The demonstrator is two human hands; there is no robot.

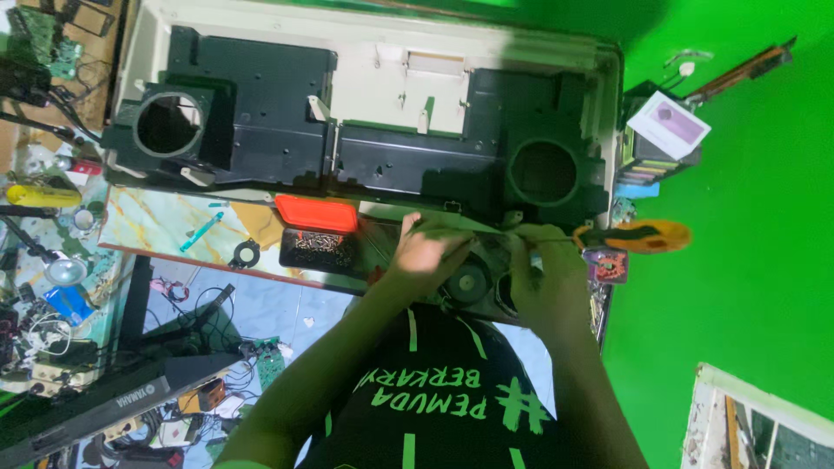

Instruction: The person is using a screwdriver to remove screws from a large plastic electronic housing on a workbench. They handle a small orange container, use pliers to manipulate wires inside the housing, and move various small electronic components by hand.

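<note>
A large cream casing with a black inner frame and two round openings lies across the table. My left hand is at its near edge, fingers curled down onto a dark part beside a round black speaker; what they pinch is hidden. My right hand is closed around the metal shaft of a screwdriver. Its orange and yellow handle sticks out to the right. The tip points left towards my left hand. My dark shirt with green lettering fills the bottom middle.
A black tray of small screws with a red lid sits left of my hands on the marble-patterned tabletop. Stacked boxes stand at the right. Tools, wires and circuit boards crowd the left. A black keyboard instrument lies lower left.
</note>
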